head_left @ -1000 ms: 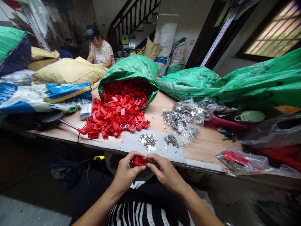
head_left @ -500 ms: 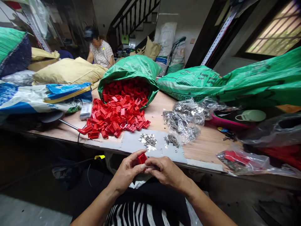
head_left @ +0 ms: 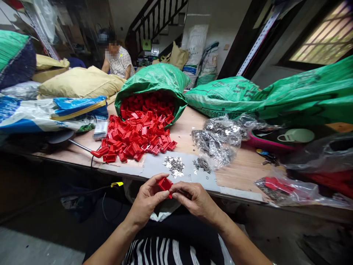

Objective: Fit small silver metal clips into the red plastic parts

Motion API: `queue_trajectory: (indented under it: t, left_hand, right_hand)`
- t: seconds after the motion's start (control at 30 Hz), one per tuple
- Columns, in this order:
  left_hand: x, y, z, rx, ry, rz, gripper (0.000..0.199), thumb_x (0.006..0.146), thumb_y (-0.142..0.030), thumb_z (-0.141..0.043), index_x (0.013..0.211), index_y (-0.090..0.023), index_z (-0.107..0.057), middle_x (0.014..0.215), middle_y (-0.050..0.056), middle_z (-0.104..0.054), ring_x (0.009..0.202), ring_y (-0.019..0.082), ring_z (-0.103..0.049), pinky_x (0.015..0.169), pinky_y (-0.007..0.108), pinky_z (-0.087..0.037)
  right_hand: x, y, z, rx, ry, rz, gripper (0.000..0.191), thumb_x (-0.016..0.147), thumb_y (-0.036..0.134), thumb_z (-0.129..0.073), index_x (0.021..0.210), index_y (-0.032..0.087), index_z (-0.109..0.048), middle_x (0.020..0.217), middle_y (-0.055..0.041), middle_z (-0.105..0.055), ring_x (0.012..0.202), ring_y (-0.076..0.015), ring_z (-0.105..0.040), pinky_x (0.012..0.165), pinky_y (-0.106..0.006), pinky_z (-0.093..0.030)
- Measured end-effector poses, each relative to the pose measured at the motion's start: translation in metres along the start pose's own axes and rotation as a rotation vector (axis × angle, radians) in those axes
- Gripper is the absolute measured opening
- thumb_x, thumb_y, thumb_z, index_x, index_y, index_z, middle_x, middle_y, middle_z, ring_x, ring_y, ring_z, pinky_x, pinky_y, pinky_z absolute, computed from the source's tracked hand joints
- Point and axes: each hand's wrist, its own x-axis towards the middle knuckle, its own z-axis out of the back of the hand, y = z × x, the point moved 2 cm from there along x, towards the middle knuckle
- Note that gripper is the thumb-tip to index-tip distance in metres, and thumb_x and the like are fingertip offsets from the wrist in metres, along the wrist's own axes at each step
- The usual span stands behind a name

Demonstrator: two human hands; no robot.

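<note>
Just in front of the table edge, my left hand [head_left: 146, 202] grips a small red plastic housing [head_left: 164, 183] between thumb and fingers, its hollow side tipped toward me. My right hand [head_left: 196, 200] is closed in a pinch at the housing's right end; whatever its fingertips hold is too small and covered to make out. Beyond the hands, flat shiny metal pieces [head_left: 174, 166] lie heaped on a grey sheet [head_left: 154, 165]. To their right sits a smaller heap of darker metal parts [head_left: 203, 164]. A large pile of red housings [head_left: 135, 136] spills from a green woven sack [head_left: 157, 77].
Clear bags of metal parts [head_left: 215, 141] rest right of centre. Farther right are a pink-rimmed basket [head_left: 270, 143] and a plastic bag with red pieces [head_left: 286, 187]. Full sacks [head_left: 82, 82] line the left and back. Another person [head_left: 118, 60] sits behind the table.
The red housing has turned in my left hand, so more of its hollow side shows. My right fingertips stay at its right end, having shifted slightly.
</note>
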Motion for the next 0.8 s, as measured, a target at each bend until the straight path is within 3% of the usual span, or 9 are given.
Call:
queue_trajectory:
  t: [0.33,0.5,0.7,0.8]
  left_hand:
    - [-0.011,-0.001,-0.002,0.399,-0.175,-0.410,0.032,0.073,-0.015,-0.072,0.102,-0.026,-0.066,0.098,0.000,-0.067,0.090,0.014,-0.065,0.080,0.022,-0.052]
    - [-0.014,0.004,0.000,0.502,-0.180,-0.461,0.034,0.074,-0.015,-0.072,0.105,-0.025,-0.064,0.099,0.002,-0.068,0.094,0.017,-0.064,0.084,0.025,-0.052]
    - [-0.017,0.008,0.003,0.564,-0.216,-0.503,0.034,0.074,-0.015,-0.071,0.105,-0.027,-0.065,0.104,0.002,-0.069,0.110,0.020,-0.060,0.098,0.032,-0.045]
    - [-0.018,0.010,0.004,0.550,-0.221,-0.506,0.035,0.074,-0.013,-0.071,0.106,-0.028,-0.064,0.105,0.002,-0.069,0.110,0.020,-0.060,0.096,0.032,-0.047]
  right_hand:
    - [-0.002,-0.011,-0.007,0.130,-0.170,-0.036,0.016,0.089,0.031,-0.056,0.093,0.020,-0.067,0.085,-0.0037,-0.065,0.077,-0.0153,-0.058,0.070,-0.026,-0.044]
    - [-0.003,-0.014,-0.012,0.230,-0.174,-0.097,0.016,0.088,0.035,-0.056,0.092,0.020,-0.062,0.081,-0.0011,-0.059,0.069,-0.0126,-0.051,0.064,-0.025,-0.041]
    - [-0.005,-0.018,-0.016,0.355,-0.141,-0.152,0.021,0.086,0.040,-0.059,0.088,0.019,-0.054,0.073,0.0022,-0.049,0.064,-0.0110,-0.041,0.060,-0.024,-0.035]
    - [-0.005,-0.017,-0.016,0.427,-0.116,-0.167,0.024,0.085,0.042,-0.059,0.087,0.019,-0.052,0.074,0.0021,-0.048,0.066,-0.0113,-0.041,0.061,-0.024,-0.034]
